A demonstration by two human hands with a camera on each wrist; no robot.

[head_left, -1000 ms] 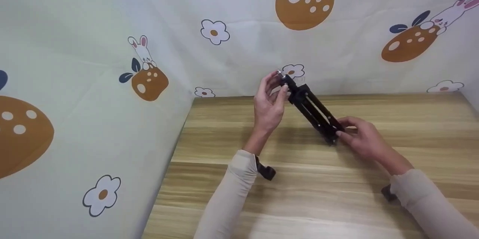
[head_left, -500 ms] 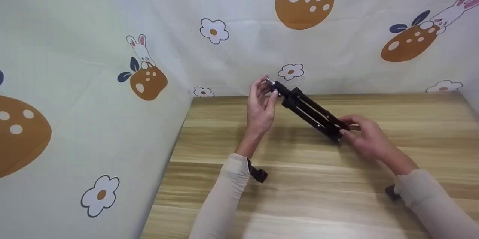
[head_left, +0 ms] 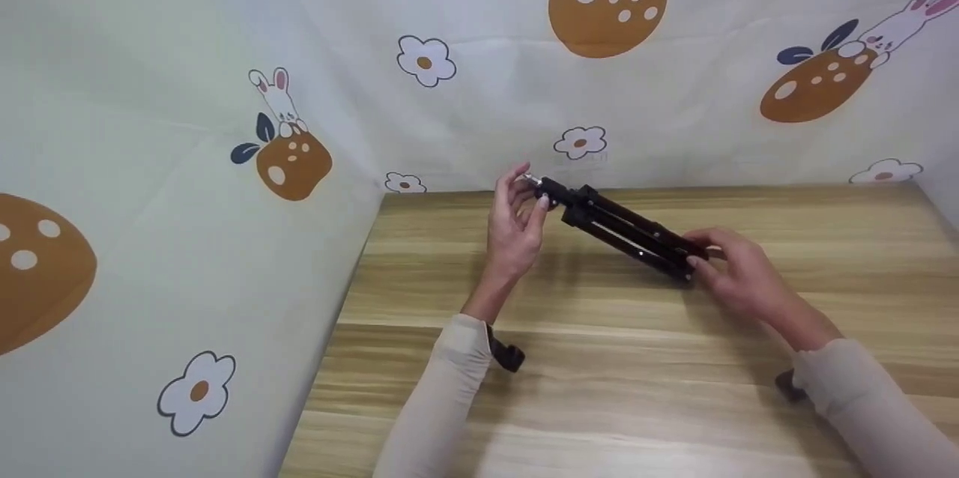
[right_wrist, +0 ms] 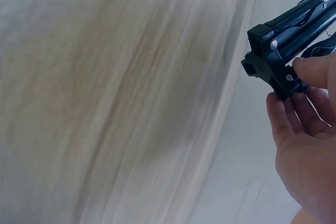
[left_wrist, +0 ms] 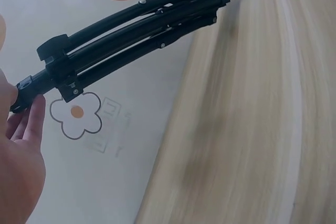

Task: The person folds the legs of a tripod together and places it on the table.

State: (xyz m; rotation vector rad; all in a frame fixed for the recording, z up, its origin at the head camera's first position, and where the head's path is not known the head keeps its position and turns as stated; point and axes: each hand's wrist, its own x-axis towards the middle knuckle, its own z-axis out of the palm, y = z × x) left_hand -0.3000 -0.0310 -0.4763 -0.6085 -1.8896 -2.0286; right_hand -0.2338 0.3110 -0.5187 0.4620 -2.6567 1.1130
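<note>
A black folded tripod (head_left: 625, 228) is held between both hands, slanting down to the right in the head view. My left hand (head_left: 515, 227) grips its narrow top end, thumb on the near side and fingers behind, beside the silver tip (head_left: 533, 179). At the other end my right hand (head_left: 738, 276) pinches the legs between thumb and fingers. The left wrist view shows the legs of the tripod (left_wrist: 142, 35) lying side by side, folded together. In the right wrist view, the fingers (right_wrist: 302, 114) curl under a blocky end of the tripod (right_wrist: 273, 59).
Below the hands spreads a wood-grain table (head_left: 584, 388). A pale cloth (head_left: 479, 103) printed with rabbits, orange fruit and flowers hangs behind the table and along its left side. Dark wrist mounts (head_left: 508, 354) stick out from the sleeves.
The tripod's top end has swung down and to the left with my left hand, so it lies nearer level. My right hand has shifted slightly right, still holding the legs.
</note>
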